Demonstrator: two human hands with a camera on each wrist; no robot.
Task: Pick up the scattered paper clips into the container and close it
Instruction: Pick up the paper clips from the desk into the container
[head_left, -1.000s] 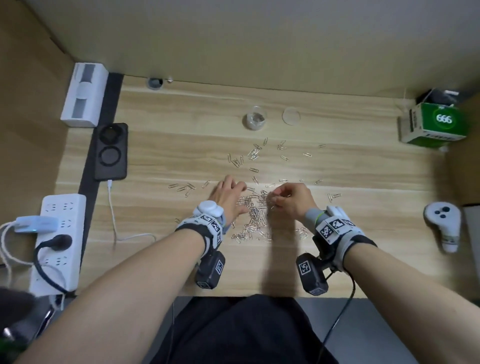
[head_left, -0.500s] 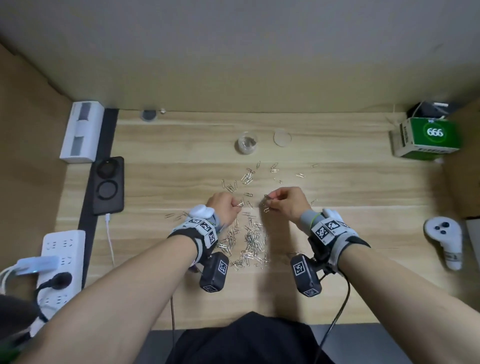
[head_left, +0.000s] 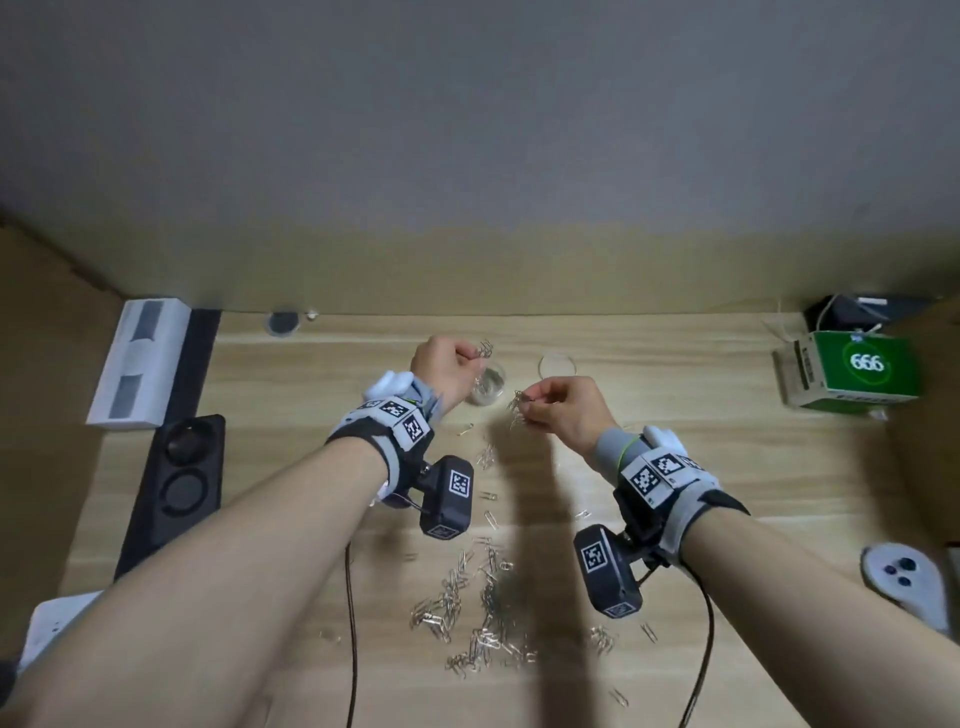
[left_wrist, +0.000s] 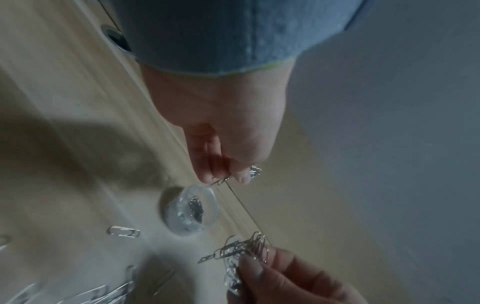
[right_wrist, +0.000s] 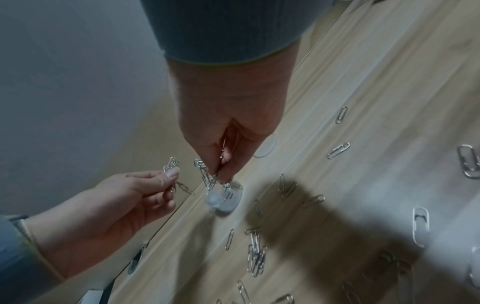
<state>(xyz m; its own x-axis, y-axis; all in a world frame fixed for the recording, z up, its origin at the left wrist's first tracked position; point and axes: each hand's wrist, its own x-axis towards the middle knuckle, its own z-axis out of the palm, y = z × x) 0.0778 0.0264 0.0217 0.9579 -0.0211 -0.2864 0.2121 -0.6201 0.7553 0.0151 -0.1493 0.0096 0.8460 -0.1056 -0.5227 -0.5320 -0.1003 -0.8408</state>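
Note:
A small clear round container (head_left: 488, 388) stands open at the back of the wooden desk (head_left: 727, 467), with some clips inside it. Its clear lid (head_left: 557, 364) lies flat just to its right. My left hand (head_left: 474, 357) hovers over the container's left rim and pinches a small bunch of silver paper clips (head_left: 486, 348). My right hand (head_left: 529, 408) is right of the container and pinches a tangled bunch of clips (head_left: 517, 404). In the wrist views, the left hand (left_wrist: 228, 178) and the right hand (right_wrist: 221, 177) hang just above the container (left_wrist: 191, 209). A loose pile of clips (head_left: 467, 613) lies nearer me.
A green box (head_left: 862, 371) sits at the back right and a white controller (head_left: 906, 579) at the right edge. A black charging pad (head_left: 182, 467) and a white device (head_left: 137, 364) lie along the left. A cable (head_left: 353, 623) crosses the desk front.
Both hands have lifted from the pile near me and moved back to the container, each carrying a pinch of clips. The camera view has tilted up.

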